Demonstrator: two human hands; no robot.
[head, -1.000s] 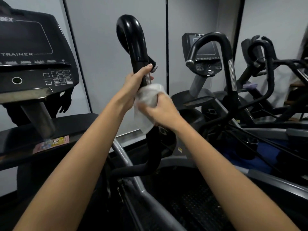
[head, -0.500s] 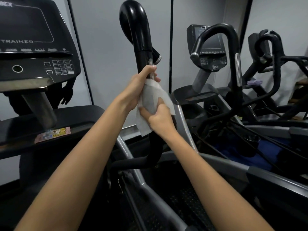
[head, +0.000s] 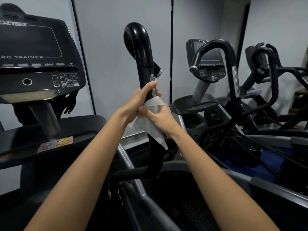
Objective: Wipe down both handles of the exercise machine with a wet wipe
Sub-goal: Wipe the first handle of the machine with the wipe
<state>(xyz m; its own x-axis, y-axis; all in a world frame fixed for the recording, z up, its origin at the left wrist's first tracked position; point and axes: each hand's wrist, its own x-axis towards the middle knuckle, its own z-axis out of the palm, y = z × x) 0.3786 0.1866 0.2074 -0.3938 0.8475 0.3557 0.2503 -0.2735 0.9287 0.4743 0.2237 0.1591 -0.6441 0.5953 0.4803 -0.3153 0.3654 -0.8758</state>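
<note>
Wrapping crumpled wet wipe (head: pixel 150 124) (white) round glossy handle (head: pixel 141 52).

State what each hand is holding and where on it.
The left hand grips the black handle at its mid shaft, just above the wet wipe. The right hand clasps the wipe's upper part around the handle; the wipe's lower end hangs loose.

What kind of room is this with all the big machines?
Most likely a gym. A Cybex Arc Trainer console stands at left, a hand wipes its black handle, and more exercise machines line the wall.
</note>
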